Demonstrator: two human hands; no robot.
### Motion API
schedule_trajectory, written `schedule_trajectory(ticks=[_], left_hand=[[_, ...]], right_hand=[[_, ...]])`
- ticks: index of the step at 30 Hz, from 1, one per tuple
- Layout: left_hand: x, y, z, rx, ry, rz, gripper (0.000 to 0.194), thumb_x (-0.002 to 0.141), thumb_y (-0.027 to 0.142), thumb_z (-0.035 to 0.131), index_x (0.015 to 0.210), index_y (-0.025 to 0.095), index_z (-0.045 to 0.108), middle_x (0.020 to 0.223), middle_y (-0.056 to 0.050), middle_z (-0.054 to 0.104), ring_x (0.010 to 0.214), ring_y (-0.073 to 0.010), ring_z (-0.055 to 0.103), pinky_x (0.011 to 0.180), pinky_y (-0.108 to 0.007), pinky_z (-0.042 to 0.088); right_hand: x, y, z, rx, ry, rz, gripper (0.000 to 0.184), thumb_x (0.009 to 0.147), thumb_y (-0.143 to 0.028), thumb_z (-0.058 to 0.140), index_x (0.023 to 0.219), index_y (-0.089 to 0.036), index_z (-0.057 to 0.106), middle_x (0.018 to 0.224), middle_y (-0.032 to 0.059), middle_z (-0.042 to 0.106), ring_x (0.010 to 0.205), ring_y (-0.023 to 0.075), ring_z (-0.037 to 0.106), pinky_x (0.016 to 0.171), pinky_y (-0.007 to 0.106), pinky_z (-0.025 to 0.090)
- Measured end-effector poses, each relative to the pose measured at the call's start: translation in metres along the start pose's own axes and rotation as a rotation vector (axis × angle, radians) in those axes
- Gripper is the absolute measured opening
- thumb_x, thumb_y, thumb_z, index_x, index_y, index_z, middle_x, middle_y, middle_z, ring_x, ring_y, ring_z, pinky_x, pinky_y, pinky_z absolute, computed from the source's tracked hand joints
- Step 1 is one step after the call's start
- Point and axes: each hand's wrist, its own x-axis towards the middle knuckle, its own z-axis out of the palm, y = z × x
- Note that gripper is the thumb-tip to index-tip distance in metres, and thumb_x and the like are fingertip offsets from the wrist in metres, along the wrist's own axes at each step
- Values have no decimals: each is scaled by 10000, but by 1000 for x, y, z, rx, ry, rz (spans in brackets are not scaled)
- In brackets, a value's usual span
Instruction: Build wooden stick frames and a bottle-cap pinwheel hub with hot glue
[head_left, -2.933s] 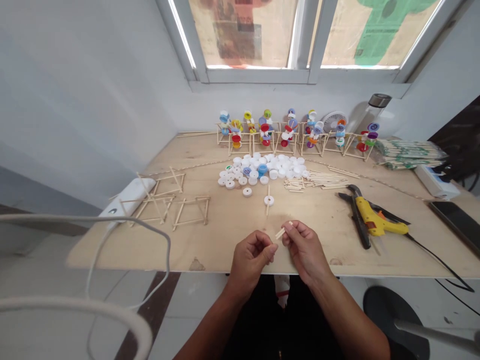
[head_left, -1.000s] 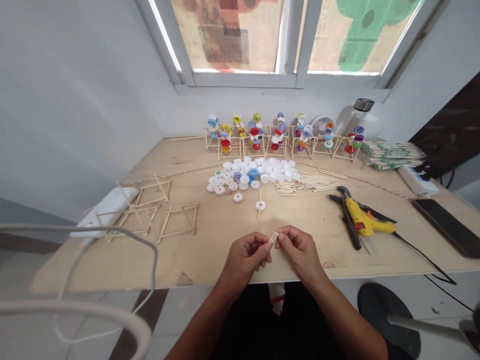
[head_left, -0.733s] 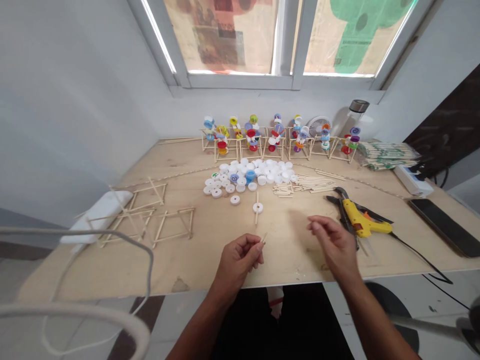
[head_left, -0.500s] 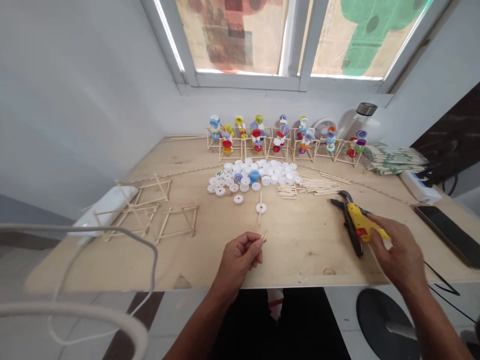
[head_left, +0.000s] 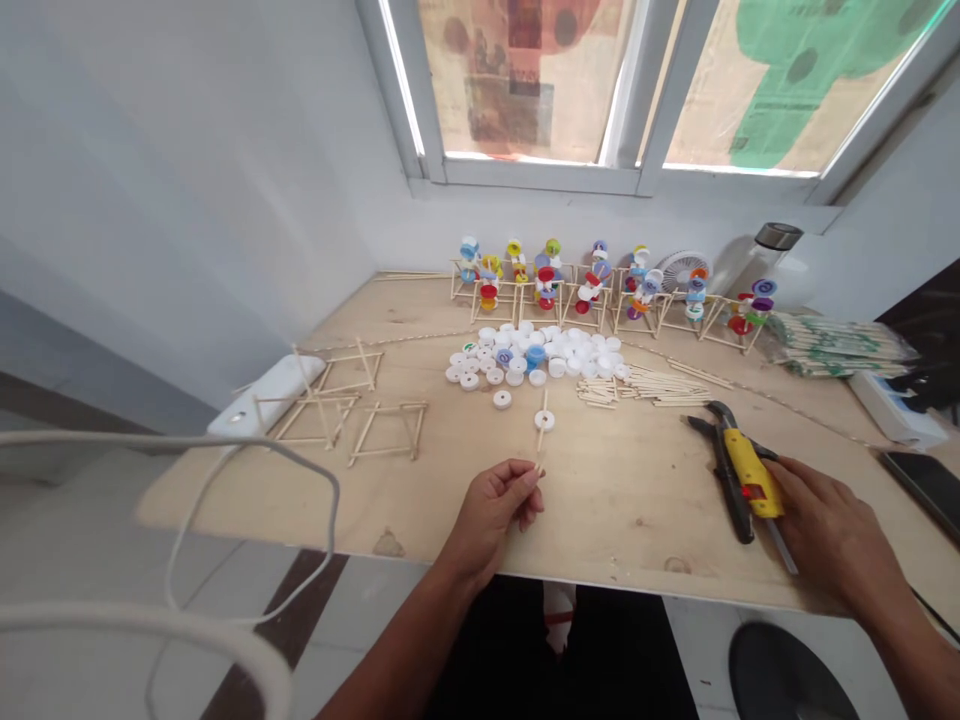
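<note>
My left hand (head_left: 504,508) is closed near the table's front edge, pinching a thin wooden stick (head_left: 540,464) between thumb and forefinger. Just beyond its tip lies a white bottle cap (head_left: 544,421) with a stick passing through it. At the right, my right hand (head_left: 832,525) has its fingers round the handle side of a yellow glue gun (head_left: 752,475); part of the grip is hidden. The gun has a small red light, and a clear glue stick (head_left: 784,548) protrudes from its rear. A black-handled tool (head_left: 729,480) lies against the gun's left side.
White caps (head_left: 574,350) are heaped mid-table, beside loose sticks (head_left: 660,385). Stick frames (head_left: 388,432) stand at left, near a white power strip (head_left: 274,392). Finished-looking frames with coloured caps (head_left: 546,290) line the back. A phone (head_left: 922,490) lies far right; a white cable (head_left: 334,500) hangs front left.
The view has swung left, shifting everything rightward in the picture. My right hand and the glue gun are now lower beside the black-handled tool. My left hand still pinches its stick, now nearer the skewered cap.
</note>
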Motion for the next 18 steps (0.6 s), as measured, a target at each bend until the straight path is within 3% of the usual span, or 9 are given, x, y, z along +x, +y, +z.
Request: schedule_trajectory(ticks=[5,11,15,18], left_hand=[[1,-1,-2,-61,-12,-1,297,650,366,722,784,138,585,563,17,585,453,-64,457,441,-191,333],[1,-4,-4,-114,-3,13,265,654,312,717,792,138,573,569,14,594,464,-64,470,454,-189,340],[2,-4,-5,-122,-2,17,265,653,310,717,793,137,573,560,18,588,457,-63,462,446,-191,331],[2,-4,-4,-118,7,19,262,651,307,716,789,138,571,548,22,583,448,-62,455,440,-192,324]], right_hand=[[4,3,1,36,-19,-34,414,728,-182,470,1136,-222,528,1205,142,577,996,315,583,774,416,460],[5,-2,-1,15,-22,-13,335,755,-226,459,1087,-199,490,1159,163,598,962,328,593,741,422,444],[5,-11,-12,66,8,100,292,819,-350,431,1071,-213,485,1028,166,627,896,326,604,676,408,442],[6,-29,-24,152,115,249,297,824,-410,438,1042,-222,510,951,141,634,824,299,611,642,376,451]])
